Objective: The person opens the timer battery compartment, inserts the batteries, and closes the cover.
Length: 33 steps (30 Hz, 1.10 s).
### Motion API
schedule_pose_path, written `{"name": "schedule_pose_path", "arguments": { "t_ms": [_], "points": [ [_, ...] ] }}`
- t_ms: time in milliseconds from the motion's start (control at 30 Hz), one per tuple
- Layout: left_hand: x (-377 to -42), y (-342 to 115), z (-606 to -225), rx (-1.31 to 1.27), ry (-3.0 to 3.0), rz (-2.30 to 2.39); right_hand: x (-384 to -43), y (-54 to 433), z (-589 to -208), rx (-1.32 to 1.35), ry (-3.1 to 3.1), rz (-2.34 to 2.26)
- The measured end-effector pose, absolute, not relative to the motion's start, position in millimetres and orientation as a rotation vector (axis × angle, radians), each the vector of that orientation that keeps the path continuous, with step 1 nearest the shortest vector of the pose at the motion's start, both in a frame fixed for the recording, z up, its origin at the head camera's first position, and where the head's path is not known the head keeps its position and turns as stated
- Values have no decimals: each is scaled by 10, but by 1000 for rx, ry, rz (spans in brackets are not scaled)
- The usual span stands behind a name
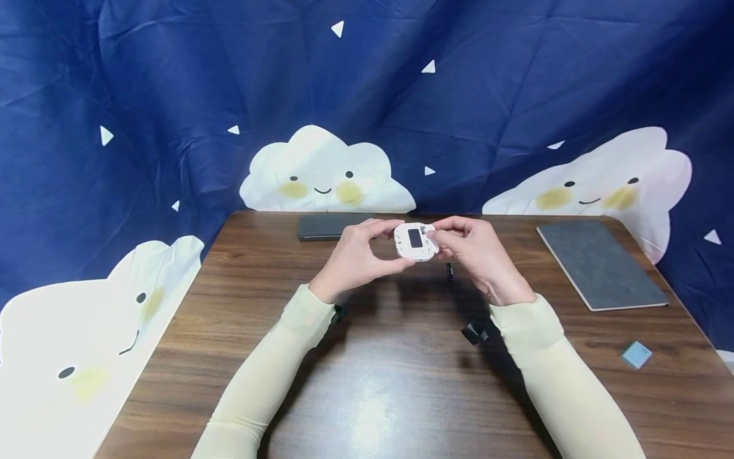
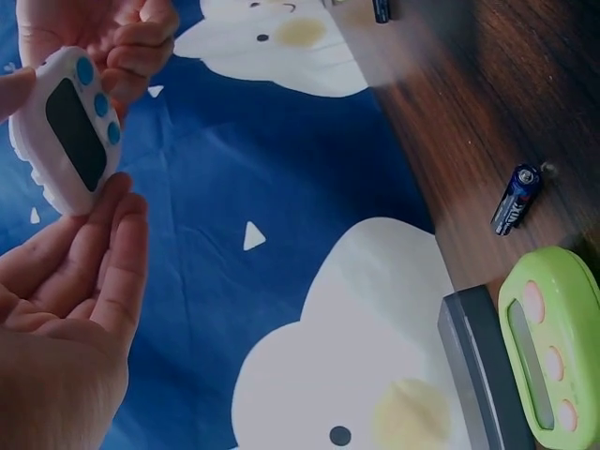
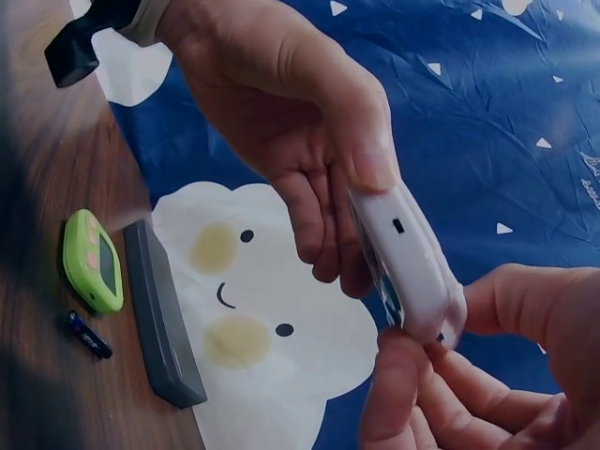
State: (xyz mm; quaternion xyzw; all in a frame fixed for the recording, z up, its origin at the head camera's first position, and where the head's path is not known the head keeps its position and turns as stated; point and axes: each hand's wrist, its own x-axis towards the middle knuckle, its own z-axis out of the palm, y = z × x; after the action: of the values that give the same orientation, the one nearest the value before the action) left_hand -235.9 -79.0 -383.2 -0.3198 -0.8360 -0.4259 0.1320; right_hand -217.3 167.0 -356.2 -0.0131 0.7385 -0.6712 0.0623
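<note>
A white digital timer is held up above the table, its back with a dark rectangle facing the head camera. In the left wrist view its front shows a dark screen and blue buttons. My left hand grips one side between thumb and fingers. At the opposite side, my right hand pinches the edge with its thumb and fingers at the back. Whether a small part sits under those right fingertips is hidden. Below on the table lie one dark battery and another battery beside a green digital timer.
A dark grey box lies at the table's back edge, near the green timer. On the right are a grey notebook and a small light-blue block. A blue curtain with clouds hangs behind the wooden table.
</note>
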Motion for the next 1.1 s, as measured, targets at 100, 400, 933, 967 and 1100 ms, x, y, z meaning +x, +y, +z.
{"name": "schedule_pose_path", "arguments": {
  "t_ms": [100,400,933,967,1100],
  "points": [
    [-2366,-787,-3835,-924,-2420,-1257,-2172,1696,-3554,-35,2233,-2031],
    [-2393,-765,-3848,-905,-2408,-1275,-2158,1808,-3521,7,2085,-2220],
    [-2442,-858,-3854,-810,-2457,-1339,-1799,2327,-4496,124,2258,-1644],
    [-2443,-859,-3854,-806,-2457,-1344,-1779,2336,-4513,120,2265,-1635],
    [-2448,-851,-3867,-809,-2453,-1370,-1739,2332,-4520,113,2310,-1586]
  ]
}}
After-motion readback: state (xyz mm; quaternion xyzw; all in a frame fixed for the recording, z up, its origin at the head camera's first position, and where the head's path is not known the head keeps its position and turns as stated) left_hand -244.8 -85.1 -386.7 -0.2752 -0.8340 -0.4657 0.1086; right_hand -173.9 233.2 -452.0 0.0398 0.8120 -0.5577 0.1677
